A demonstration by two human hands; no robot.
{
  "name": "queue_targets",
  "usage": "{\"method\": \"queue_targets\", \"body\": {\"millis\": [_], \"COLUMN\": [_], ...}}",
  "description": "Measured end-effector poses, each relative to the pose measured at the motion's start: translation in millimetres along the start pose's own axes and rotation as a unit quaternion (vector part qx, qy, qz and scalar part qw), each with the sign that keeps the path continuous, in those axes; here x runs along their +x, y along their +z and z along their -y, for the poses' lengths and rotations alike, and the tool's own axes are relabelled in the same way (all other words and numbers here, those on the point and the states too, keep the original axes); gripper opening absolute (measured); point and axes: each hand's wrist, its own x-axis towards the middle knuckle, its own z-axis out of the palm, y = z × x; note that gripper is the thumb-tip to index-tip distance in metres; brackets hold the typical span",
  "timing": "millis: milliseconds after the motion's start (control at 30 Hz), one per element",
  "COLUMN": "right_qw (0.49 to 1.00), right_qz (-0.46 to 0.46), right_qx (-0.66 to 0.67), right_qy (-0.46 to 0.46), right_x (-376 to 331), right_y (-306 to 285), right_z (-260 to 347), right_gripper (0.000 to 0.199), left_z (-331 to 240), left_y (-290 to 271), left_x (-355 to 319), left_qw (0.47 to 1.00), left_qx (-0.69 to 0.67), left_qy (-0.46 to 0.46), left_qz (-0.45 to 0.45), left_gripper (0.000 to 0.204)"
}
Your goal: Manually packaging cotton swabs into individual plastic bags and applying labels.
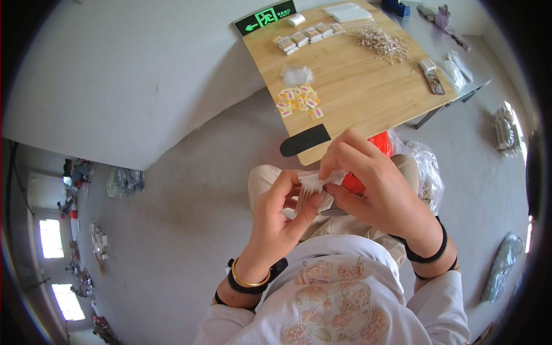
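In front of my lap, a small clear plastic bag of cotton swabs (311, 187) is held between both hands. My left hand (270, 221) grips its left side, thumb across the front and fingers behind. From the right, my right hand (376, 187) pinches the bag's upper edge between thumb and fingertips. The swabs' white tips show through the film near my fingers. Beyond my hands lies the wooden table (368, 95). On it are a loose pile of cotton swabs (384, 45), a row of filled swab packs (310, 35) and scattered yellow-and-white cards (299, 99).
A black curved pad (305, 140) lies at the table's near corner. Clear bags (297, 75) lie above the cards; a phone (432, 81) sits at the right edge. Red plastic (380, 144) and a clear sack (428, 169) hang by my right knee. A green exit sign (265, 18) stands behind.
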Motion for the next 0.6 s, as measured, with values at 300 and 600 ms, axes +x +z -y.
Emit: {"method": "queue_targets", "body": {"millis": [300,600], "right_qw": [0.998,0.997], "right_qz": [0.019,0.046], "right_qx": [0.052,0.055], "right_qy": [0.002,0.001], "right_x": [3,5], "right_y": [-5,-14], "right_z": [0,0], "right_gripper": [0.019,0.017], "left_z": [2,3], "left_y": [4,6], "left_x": [-3,-6], "left_qw": [0.999,0.996], "left_qx": [-0.039,-0.091], "left_qy": [0.008,-0.001], "left_qz": [-0.001,0.02], "left_gripper": [0.021,0.025]}}
